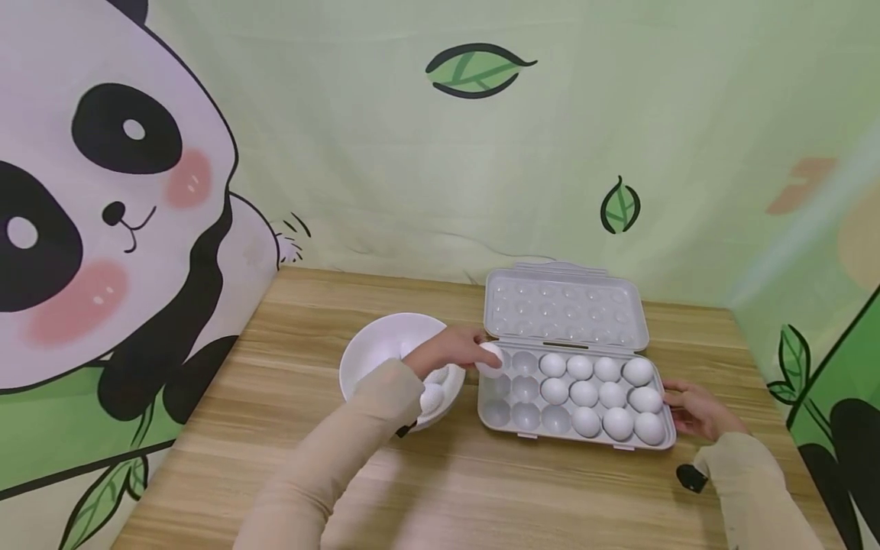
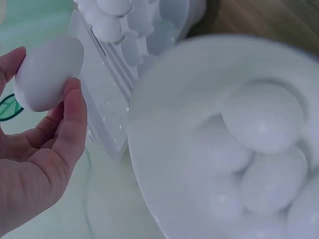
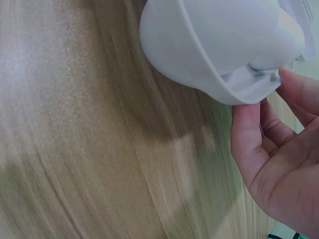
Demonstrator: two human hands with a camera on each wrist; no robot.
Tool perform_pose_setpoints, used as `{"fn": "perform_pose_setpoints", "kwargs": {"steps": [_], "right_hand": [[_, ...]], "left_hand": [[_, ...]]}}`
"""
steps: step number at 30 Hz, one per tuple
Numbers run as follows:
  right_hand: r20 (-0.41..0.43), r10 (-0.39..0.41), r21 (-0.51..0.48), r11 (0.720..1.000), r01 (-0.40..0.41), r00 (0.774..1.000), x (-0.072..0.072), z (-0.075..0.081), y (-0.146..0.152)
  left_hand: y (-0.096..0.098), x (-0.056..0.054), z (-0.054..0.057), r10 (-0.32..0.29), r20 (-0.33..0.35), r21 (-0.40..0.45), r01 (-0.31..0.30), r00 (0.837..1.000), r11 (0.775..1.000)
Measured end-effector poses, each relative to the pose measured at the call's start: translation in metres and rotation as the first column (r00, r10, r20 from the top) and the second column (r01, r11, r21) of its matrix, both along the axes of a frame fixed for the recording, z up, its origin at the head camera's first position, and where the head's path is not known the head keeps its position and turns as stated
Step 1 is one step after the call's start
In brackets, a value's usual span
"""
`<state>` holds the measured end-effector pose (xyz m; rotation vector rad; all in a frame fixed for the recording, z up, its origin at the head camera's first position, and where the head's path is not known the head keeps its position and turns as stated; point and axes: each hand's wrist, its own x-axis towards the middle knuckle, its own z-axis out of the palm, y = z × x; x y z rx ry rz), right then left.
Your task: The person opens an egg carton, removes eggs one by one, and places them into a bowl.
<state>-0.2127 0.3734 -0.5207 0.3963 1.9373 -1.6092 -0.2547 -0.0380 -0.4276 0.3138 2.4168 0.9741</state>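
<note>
My left hand pinches a white egg between thumb and fingertips. In the head view this egg hangs over the back left corner of a plastic egg box, by the bare cups of its left side. White eggs fill the cups on the right side. With the thumb at the rim and the fingers underneath, my right hand grips the right end of the box. Under my left forearm stands a white bowl, partly hidden, with several eggs in it.
The box's lid is folded back toward the wall cloth, which is printed with a panda and leaves. Everything stands on a wood-grain table. A small black device is at the right wrist.
</note>
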Motion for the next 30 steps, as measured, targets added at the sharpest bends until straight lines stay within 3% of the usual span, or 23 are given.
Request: {"fn": "perform_pose_setpoints", "kwargs": {"steps": [6, 14, 30], "right_hand": [[-0.004, 0.006, -0.004, 1.0, -0.006, 1.0, -0.001, 0.001, 0.0], [-0.002, 0.012, 0.002, 1.0, -0.012, 1.0, -0.001, 0.002, 0.0], [-0.009, 0.015, -0.023, 1.0, -0.015, 1.0, 0.0, -0.001, 0.001]], "left_hand": [[-0.032, 0.001, 0.005, 0.011, -0.01, -0.046, -0.011, 1.0, 0.999], [-0.065, 0.003, 0.0, 0.0, 0.0, -0.085, 0.0, 1.0, 0.996], [-0.101, 0.019, -0.015, 0.013, 0.059, -0.135, -0.005, 0.998, 0.991]]}}
